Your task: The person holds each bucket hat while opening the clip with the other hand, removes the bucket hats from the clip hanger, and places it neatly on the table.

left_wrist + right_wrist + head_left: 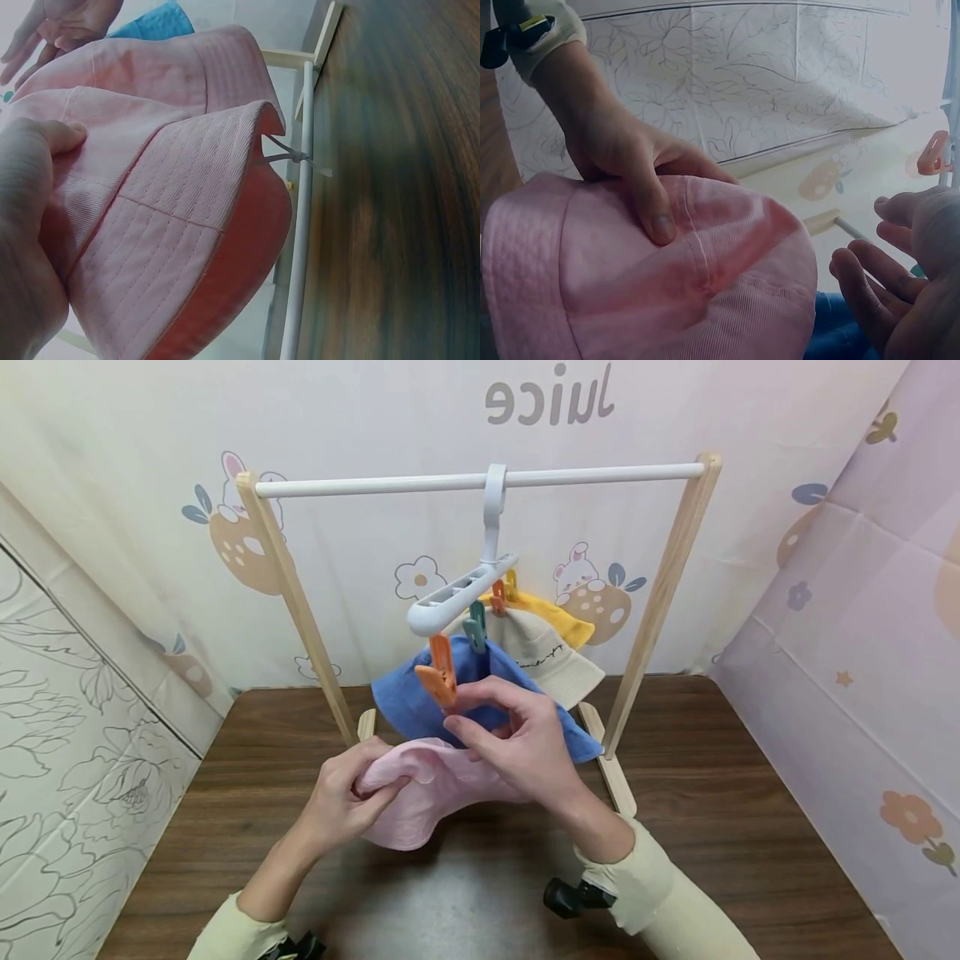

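My left hand grips a pink bucket hat by its crown, thumb on one side; in the left wrist view the stitched brim of the hat points away from the hand. Close by the lower end of an orange clip is my right hand, its thumb and index finger apart. Nothing lies between those fingers in the right wrist view, where the clip hangs beyond the hand. Behind the right hand, a blue hat hangs from a green clip.
A light grey hanger hooks over the white rod of a wooden-legged rack. Farther back on it hang a beige hat and a yellow hat. The rack stands on a dark wood table before patterned curtains.
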`<state>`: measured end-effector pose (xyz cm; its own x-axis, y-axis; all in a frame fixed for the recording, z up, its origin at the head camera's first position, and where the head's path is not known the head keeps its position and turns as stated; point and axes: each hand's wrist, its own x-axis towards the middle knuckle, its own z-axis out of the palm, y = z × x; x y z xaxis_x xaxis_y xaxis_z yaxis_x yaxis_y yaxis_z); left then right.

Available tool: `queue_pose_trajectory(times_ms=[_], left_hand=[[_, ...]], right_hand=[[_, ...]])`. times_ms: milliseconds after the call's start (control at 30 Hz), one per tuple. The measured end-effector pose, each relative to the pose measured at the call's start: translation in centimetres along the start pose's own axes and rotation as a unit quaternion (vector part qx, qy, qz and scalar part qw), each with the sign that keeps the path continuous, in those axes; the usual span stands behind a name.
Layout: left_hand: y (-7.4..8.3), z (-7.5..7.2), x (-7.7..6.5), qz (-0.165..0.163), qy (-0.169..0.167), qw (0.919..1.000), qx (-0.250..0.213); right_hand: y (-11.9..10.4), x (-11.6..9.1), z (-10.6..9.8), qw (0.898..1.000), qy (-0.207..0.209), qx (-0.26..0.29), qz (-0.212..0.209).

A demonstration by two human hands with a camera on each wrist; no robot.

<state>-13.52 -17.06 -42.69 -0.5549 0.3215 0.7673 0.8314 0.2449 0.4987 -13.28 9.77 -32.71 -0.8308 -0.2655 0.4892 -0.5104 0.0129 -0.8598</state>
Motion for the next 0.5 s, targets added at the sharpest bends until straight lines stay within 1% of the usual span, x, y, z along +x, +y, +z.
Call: queue_pose_trajectory(times_ms=[100,233,500], left_hand=[[-0.1,-0.1,-0.1,0.003,0.002,1.0,0.001],[-0.1,-0.3,-0.2,0.004,0.002,1.0,0.004],[0.1,-0.9,-0.3,-0.006,0.008,0.9998,0.017]], right_hand=[[0.1,-0.2,-0.3,1.0,-0.008,-0.008,-0.007],[0.5,-0.5,-0.7,0.999,-0.021,-0.014,-0.028],[0.7,-0.8,-1.4,0.996,-0.038,-0.018,-0.073]])
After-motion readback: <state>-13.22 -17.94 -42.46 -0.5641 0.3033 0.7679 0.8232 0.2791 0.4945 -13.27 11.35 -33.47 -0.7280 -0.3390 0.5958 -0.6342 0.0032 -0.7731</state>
